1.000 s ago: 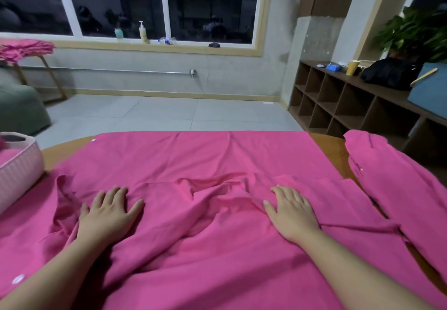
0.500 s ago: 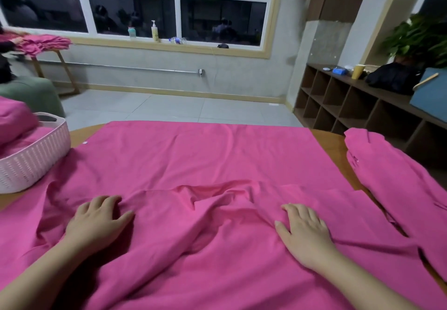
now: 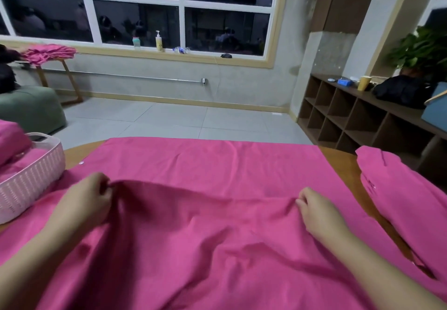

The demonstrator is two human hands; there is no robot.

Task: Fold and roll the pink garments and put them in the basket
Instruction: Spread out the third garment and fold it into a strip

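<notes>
Taking the spread pink garment [image 3: 217,164] as the landmark: it lies flat over the wooden table [image 3: 338,157], filling the middle of the view. At its left edge stands the pale pink woven basket [image 3: 29,184], touching the cloth, with pink fabric already inside it and a folded pink bundle [image 3: 9,140] at its far left. On the garment's left part, the left hand [image 3: 84,201] has its fingers curled, pinching a raised fold of the cloth. That fold runs as a ridge across the garment to the right hand [image 3: 316,210], which pinches it the same way with bent fingers. To the garment's right, apart from it across a strip of bare table, lies a second pink garment [image 3: 406,201].
</notes>
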